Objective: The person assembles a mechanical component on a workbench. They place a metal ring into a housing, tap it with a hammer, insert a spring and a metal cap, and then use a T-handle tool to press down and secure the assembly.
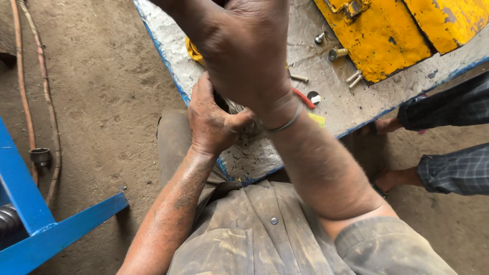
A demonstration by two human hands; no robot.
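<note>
My left hand (211, 119) is closed around a dark round metal part (235, 108) that rests on a worn grey sheet with a blue edge (265, 158). My right hand (247, 48) is raised close to the camera above it, its back toward me, with a thin bangle at the wrist. The right hand's fingers and palm are hidden, so I cannot tell whether it holds anything. Most of the metal part is covered by both hands.
On the sheet lie a red-handled tool (304, 98), several bolts (354, 78), a brass fitting (337, 53) and yellow metal panels (387, 35). Another person's checked trouser legs and bare feet (395, 178) stand at right. A blue steel frame (35, 224) and hoses (35, 102) lie at left on the dirt floor.
</note>
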